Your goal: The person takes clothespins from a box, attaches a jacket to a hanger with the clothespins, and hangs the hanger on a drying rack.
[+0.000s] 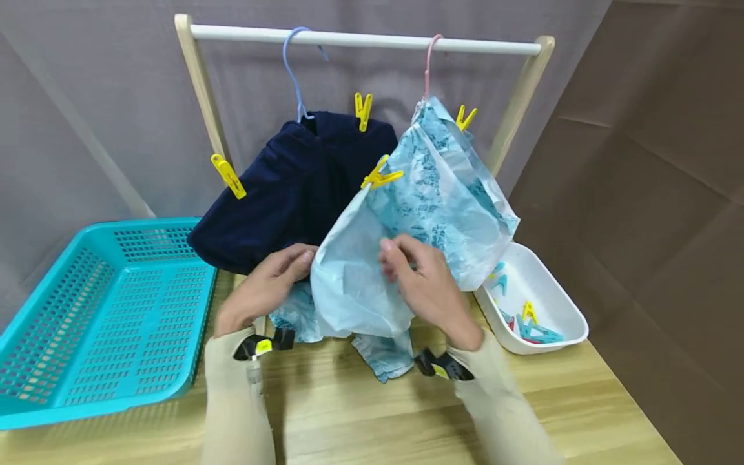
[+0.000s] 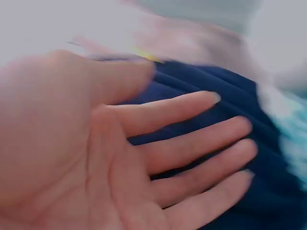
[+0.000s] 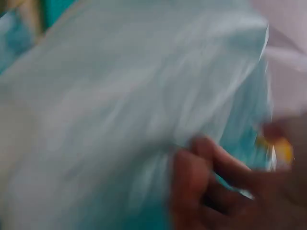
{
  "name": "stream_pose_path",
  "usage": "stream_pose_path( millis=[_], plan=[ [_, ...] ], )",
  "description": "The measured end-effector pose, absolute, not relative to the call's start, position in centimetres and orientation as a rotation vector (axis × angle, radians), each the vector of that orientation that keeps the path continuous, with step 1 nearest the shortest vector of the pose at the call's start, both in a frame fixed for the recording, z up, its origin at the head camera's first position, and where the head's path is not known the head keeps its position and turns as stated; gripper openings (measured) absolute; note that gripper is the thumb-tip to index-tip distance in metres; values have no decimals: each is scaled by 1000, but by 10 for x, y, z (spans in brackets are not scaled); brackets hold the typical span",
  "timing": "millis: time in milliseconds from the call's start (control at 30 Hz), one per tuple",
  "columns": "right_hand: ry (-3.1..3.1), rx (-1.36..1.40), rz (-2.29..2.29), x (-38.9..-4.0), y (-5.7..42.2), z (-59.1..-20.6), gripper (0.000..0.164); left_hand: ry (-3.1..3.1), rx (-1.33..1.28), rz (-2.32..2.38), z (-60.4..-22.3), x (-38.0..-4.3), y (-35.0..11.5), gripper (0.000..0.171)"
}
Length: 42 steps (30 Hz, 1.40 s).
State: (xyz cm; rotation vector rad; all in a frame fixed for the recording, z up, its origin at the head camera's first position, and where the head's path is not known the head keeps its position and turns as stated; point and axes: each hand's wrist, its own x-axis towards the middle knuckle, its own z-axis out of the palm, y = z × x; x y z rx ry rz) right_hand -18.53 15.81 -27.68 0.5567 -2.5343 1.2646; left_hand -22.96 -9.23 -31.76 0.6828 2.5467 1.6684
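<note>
A thin light-blue and white patterned garment (image 1: 430, 187) hangs from a pink hanger (image 1: 428, 68), with one pale flap (image 1: 354, 278) spread toward me. A yellow clothespin (image 1: 380, 175) clips that flap's upper corner. My right hand (image 1: 424, 278) is at the flap's right side, its fingers loosely bent and blurred against the cloth, thumb apart from them. At the flap's left edge is my left hand (image 1: 276, 281); the left wrist view shows its fingers extended, palm bare. Behind it hangs a navy garment (image 1: 290, 187) on a blue hanger (image 1: 293, 71), bearing yellow clothespins (image 1: 228, 176).
Both hangers hook over the white rail (image 1: 360, 39) of a wooden-sided rack. A turquoise perforated basket (image 1: 200, 310) stands left. Several clothespins (image 1: 537, 332) lie in a white tub (image 1: 572, 323) at right. Patterned cloth (image 1: 386, 355) trails on the wooden table (image 1: 349, 420).
</note>
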Motion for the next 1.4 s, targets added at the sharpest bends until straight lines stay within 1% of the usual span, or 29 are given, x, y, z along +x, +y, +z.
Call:
stream_pose_path(
  millis=[33, 100, 133, 233, 300, 367, 467, 533, 567, 633, 667, 767, 833, 900, 967, 1000, 1133, 1233, 1267, 1300, 1400],
  plan=[
    [-2604, 593, 1191, -184, 171, -283, 34, 2416, 905, 1762, -310, -210, -107, 42],
    [-2712, 670, 1068, -187, 187, -292, 29, 2441, 990, 1832, -285, -185, -111, 42],
    [-2743, 725, 1033, -191, 191, -296, 28, 2477, 1045, 1842, -279, -176, -110, 42],
    [-2757, 902, 1024, -205, 188, -305, 34, 2728, 1091, 1828, -271, -162, -99, 39],
    [-2755, 976, 1061, -210, 183, -309, 39, 2993, 963, 1758, -271, -158, -88, 35],
    [-2766, 1004, 1101, -213, 182, -315, 41, 3213, 731, 1732, -273, -160, -81, 27],
    [-2787, 956, 1140, -211, 188, -325, 35, 3355, 427, 1739, -277, -164, -82, 20],
    [-2813, 886, 1123, -210, 194, -331, 28, 3372, 332, 1768, -278, -167, -85, 18],
    [-2845, 836, 1086, -209, 197, -334, 29, 3379, 307, 1794, -279, -169, -86, 17],
    [-2922, 753, 982, -208, 202, -342, 38, 3396, 242, 1873, -279, -172, -87, 16],
    [-2965, 725, 944, -209, 203, -347, 46, 3401, 209, 1917, -279, -174, -87, 16],
    [-3137, 632, 882, -212, 192, -364, 80, 3412, 131, 2034, -280, -178, -88, 16],
    [-3185, 548, 906, -218, 174, -376, 104, 3406, 111, 2084, -281, -180, -89, 17],
    [-3174, 359, 948, -224, 150, -386, 122, 3397, 114, 2107, -282, -181, -90, 16],
    [-3084, 208, 965, -232, 127, -393, 135, 3385, 126, 2115, -283, -182, -91, 16],
    [-3033, 137, 972, -234, 116, -395, 138, 3382, 132, 2112, -283, -182, -91, 16],
    [-2924, -43, 962, -244, 87, -402, 140, 3366, 139, 2114, -284, -182, -90, 16],
    [-2939, -154, 896, -251, 79, -404, 134, 3359, 137, 2120, -285, -183, -89, 17],
    [-2939, -165, 857, -252, 80, -405, 128, 3357, 134, 2122, -285, -183, -89, 17],
    [-2928, -142, 822, -254, 83, -406, 118, 3354, 129, 2125, -286, -184, -89, 18],
    [-2837, 48, 698, -260, 102, -411, 89, 3351, 120, 2134, -287, -187, -89, 19]
  ],
)
